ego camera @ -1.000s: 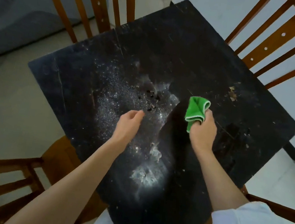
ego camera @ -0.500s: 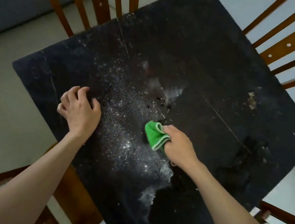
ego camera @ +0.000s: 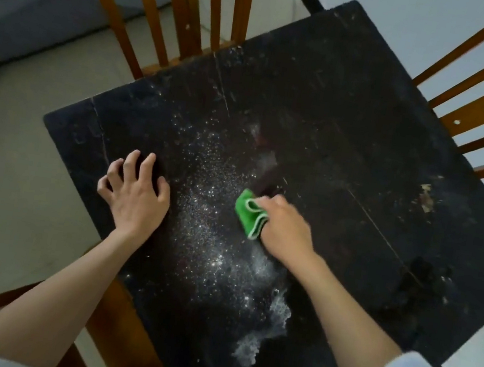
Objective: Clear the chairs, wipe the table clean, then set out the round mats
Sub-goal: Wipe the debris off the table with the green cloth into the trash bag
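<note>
Folded green cloth point(ego camera: 249, 217) on dusty black table point(ego camera: 350, 130)

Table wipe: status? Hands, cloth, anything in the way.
Right hand grips green cloth on table. Left hand open, fingers spread on tabletop. White powder unwiped mid-table. No mats out; path unblocked.

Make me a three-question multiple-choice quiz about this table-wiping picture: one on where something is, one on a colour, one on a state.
1. Where is the left hand?
A. on the table
B. on a chair
C. in the air

2. What colour is the cloth?
A. blue
B. green
C. white

3. How is the table's surface near the person?
A. spotless
B. covered by mats
C. speckled with white residue

Key: 1 A, spread fingers rest on the dark top. 2 B, green folds stick out of the right hand. 3 C, white specks and smears show between the hands.
</note>
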Tool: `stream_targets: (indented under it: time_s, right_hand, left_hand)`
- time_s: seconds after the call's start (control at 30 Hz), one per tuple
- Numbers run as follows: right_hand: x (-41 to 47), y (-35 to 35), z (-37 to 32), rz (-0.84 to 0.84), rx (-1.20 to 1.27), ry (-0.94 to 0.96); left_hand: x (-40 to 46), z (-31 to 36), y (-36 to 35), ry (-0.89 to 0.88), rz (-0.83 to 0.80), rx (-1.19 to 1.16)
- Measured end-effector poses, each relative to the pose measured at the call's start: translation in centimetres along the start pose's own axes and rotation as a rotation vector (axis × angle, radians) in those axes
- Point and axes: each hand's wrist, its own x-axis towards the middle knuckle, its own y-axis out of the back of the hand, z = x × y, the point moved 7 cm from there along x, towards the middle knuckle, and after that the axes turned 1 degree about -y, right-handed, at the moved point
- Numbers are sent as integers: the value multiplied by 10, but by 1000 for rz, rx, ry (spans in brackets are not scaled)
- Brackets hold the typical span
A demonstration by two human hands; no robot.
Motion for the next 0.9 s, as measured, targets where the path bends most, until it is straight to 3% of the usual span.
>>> stream_targets:
  time_s: [0.07, 0.17, 0.2, 0.3, 0.43, 0.5, 0.57, 0.63, 0.7, 0.77, 0.83, 0.9]
  right_hand:
    - [-11, 10, -1, 43, 97, -23]
    - [17, 66, 25, 428, 151, -163]
    - [36, 78, 31, 487, 134, -207]
    - [69, 72, 18, 374, -8, -254]
    - [20, 8, -36, 183, -183, 65]
    - [-5, 2, -46, 114, -111, 144]
    - [7, 20, -38, 151, 64, 73]
    - [25, 38, -25, 195, 497, -39]
    - [36, 46, -20, 181, 869, -109]
    - [38, 47, -24, 86, 959, -91]
    - [34, 42, -35, -49, 1038, -40]
    - [29, 34, -42, -140, 1155, -27]
  left_hand:
    - [3, 2, 2, -37, 22, -1]
    - [13, 0, 4, -59, 57, -11]
    - [17, -2, 2, -58, 55, -8]
    - [19, -5, -3, -65, 44, 35]
    - [16, -9, -5, -56, 56, 58]
    - [18, -8, -3, -61, 68, 47]
    - [19, -7, -4, -68, 71, 31]
    - [17, -8, -2, -47, 78, -14]
    - [16, -3, 3, -36, 102, -120]
    - [17, 14, 16, -77, 104, -331]
    - [20, 39, 23, -63, -75, -736]
    - [14, 67, 25, 2, -379, -1107]
